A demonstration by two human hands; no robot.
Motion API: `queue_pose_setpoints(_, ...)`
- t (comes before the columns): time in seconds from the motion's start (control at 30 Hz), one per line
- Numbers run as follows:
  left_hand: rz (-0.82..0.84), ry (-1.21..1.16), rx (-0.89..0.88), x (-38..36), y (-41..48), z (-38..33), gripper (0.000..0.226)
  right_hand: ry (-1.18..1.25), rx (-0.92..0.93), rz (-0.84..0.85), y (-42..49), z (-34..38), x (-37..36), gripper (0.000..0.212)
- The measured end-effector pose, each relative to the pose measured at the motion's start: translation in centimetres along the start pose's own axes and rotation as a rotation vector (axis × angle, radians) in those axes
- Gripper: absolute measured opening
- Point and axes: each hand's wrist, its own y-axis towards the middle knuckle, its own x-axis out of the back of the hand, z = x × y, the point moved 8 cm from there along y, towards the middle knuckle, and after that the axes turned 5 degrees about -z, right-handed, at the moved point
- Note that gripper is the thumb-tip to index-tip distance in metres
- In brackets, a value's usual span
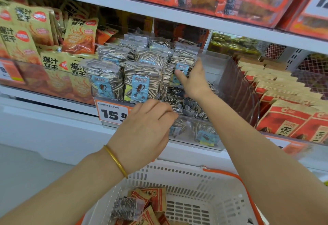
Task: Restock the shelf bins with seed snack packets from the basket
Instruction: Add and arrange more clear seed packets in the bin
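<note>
Seed packets (142, 81) stand in rows in the clear shelf bin (214, 65), with some loose at its front. The right hand (193, 82) grips an upright packet (182, 56). The left hand (147, 127) curls at the bin's front edge, and I cannot tell whether it holds anything. The step looks like straightening; next the hands need the spare packet (126, 208) from the basket (186, 173)

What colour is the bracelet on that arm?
Gold. The thin bracelet on the left wrist shows best in the head view.

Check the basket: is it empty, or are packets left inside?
Not empty: the white basket holds a clear sunflower seed packet and several red-and-tan packets.
</note>
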Motion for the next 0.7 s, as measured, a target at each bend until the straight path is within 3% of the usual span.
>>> queue_pose_setpoints(0.13, -0.006, -0.005, 0.0, 0.0, 0.0, 0.0, 0.038, 0.042, -0.045, 0.027, 0.4, -0.5, 0.0, 0.085)
queue_pose_setpoints(0.4, -0.016, 0.003, 0.001, 0.1, -0.1, 0.0, 0.038, 0.152, -0.117, 0.076, -0.3, -1.8, 0.7, 0.057)
queue_pose_setpoints(0.57, -0.014, -0.001, 0.0, 0.1, -0.1, -0.1, 0.038, 0.317, -0.203, 0.075, -0.6, -2.4, 0.9, 0.104)
queue_pose_setpoints(0.7, -0.009, -0.001, -0.002, 0.1, 0.0, -0.1, 0.039, 0.312, -0.115, 0.068, 0.0, -1.3, 1.5, 0.098)
